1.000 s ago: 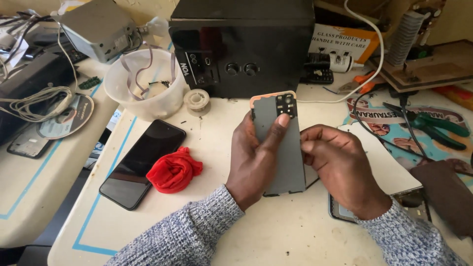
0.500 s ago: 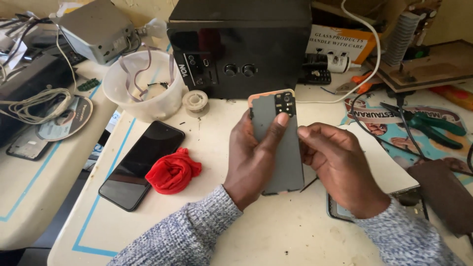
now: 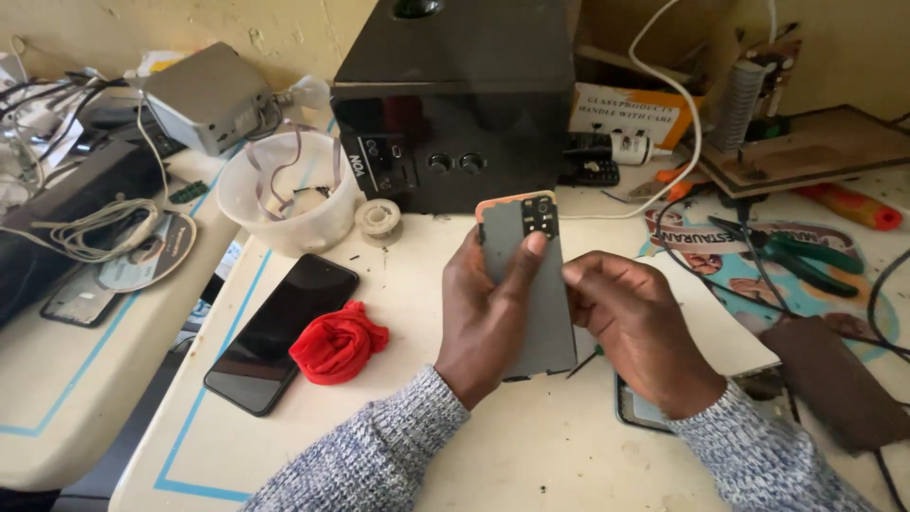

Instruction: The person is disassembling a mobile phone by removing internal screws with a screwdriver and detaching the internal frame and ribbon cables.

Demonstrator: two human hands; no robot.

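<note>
In the head view, a grey phone back panel with an orange-edged top is held upright above the middle of the surface, its camera cut-out toward twelve o'clock. It is cradled in the left hand, whose fingers are wrapped narrowly around its left edge, thumb laid across the face, so that the panel is kept steady and turned toward the eyes. The right hand is set against the right edge at three o'clock, fingers curled and pinched close to the rim, apparently so that the edge can be worked.

At nine o'clock of the hands a red cloth is laid just beside a dark phone, face up. At eleven o'clock a white bowl of cables is parked; at twelve a black box is stood. Green pliers are left at two o'clock.
</note>
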